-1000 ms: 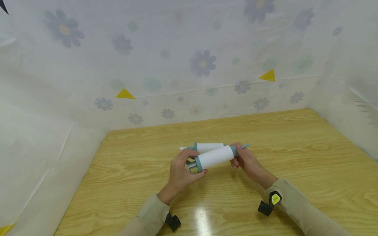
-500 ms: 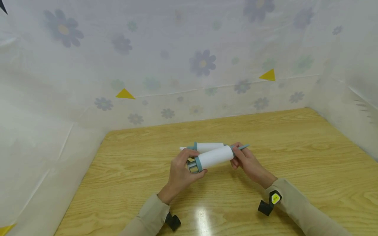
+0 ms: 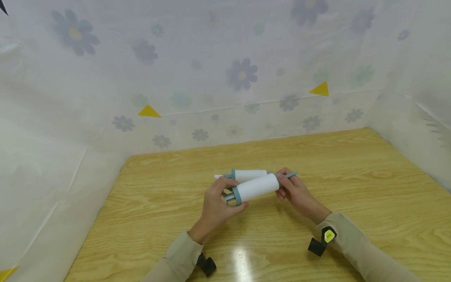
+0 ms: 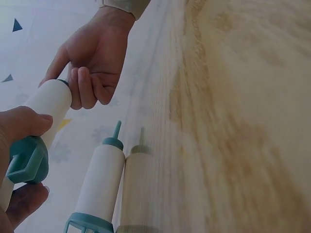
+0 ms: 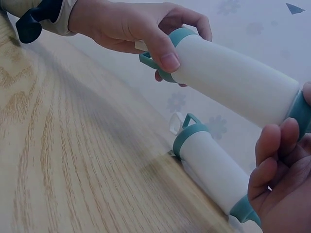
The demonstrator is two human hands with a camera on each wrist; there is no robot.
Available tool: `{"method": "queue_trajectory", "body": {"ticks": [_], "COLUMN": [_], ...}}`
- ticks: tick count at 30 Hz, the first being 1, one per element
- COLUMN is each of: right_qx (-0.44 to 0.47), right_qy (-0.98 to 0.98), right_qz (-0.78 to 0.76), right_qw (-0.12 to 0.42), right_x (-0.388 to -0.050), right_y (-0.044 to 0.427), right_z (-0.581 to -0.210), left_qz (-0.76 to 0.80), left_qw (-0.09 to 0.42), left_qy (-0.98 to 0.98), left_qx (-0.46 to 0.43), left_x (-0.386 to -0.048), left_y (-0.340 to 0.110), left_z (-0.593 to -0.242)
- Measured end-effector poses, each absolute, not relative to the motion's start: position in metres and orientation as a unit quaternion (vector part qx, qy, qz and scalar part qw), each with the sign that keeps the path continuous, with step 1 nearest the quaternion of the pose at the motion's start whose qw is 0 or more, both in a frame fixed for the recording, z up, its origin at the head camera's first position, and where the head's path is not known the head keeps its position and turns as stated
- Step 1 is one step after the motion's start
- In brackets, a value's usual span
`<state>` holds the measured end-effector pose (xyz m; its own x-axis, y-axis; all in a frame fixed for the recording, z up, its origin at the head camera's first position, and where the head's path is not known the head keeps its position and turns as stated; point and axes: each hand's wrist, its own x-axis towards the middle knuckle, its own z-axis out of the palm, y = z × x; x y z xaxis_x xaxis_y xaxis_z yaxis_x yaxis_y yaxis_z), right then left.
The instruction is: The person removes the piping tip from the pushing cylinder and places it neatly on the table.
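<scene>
A large white syringe-like tube (image 3: 258,188) with teal ends is held aslant above the table, its thin nozzle up to the right. My left hand (image 3: 216,201) grips the teal collar with its loop-shaped handle, thumb below and fingers above. My right hand (image 3: 297,196) pinches the teal cap at the nozzle end; in the left wrist view its other fingers are curled. Behind lies a second, matching tube (image 3: 251,174) on the table, partly hidden by the first. The right wrist view shows a white piece (image 5: 176,123) at the second tube's handle end.
The wood-grain table (image 3: 162,211) reaches back to a pale curtain (image 3: 197,78) printed with flowers. Yellow triangles (image 3: 320,89) mark the curtain. Pale sheeting (image 3: 42,164) stands at the left and right sides. Black camera mounts (image 3: 206,265) sit on both wrists.
</scene>
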<state>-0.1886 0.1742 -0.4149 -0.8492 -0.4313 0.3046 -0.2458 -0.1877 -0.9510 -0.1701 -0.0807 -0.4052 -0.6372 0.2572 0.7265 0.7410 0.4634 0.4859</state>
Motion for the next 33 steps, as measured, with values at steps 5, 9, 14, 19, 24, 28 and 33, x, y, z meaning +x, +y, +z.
{"method": "queue_trajectory", "body": {"ticks": [5,9,14,19,24,28,33], "right_qx": [-0.273,-0.276,-0.279,-0.281,-0.285,-0.285,-0.286], "right_qy": [0.624,0.618,0.618,0.619,0.618,0.619,0.624], "right_qz": [-0.729,-0.732,-0.732,-0.73,-0.73,-0.729,-0.724], "right_qw": [0.071,0.073,0.071,0.069,0.066,0.066,0.067], "right_x": [-0.188,-0.188,-0.189,-0.189,-0.189,-0.189,-0.189], "right_y": [0.174,0.175,0.176,0.176,0.175,0.175,0.175], "right_z": [-0.416,-0.418,-0.419,-0.42,-0.418,-0.416,-0.415], "left_qz": [-0.436,-0.439,-0.437,-0.45,-0.5,-0.554,-0.574], "left_qw": [0.272,0.269,0.265,0.248,0.177,0.089,0.036], "left_qy": [-0.803,-0.803,-0.806,-0.807,-0.805,-0.798,-0.795], "left_qx": [-0.302,-0.301,-0.299,-0.291,-0.266,-0.219,-0.193], "left_x": [-0.169,-0.168,-0.167,-0.167,-0.165,-0.164,-0.165], "left_y": [-0.08,-0.08,-0.08,-0.081,-0.082,-0.084,-0.085], "left_z": [-0.404,-0.404,-0.406,-0.408,-0.405,-0.4,-0.397]}}
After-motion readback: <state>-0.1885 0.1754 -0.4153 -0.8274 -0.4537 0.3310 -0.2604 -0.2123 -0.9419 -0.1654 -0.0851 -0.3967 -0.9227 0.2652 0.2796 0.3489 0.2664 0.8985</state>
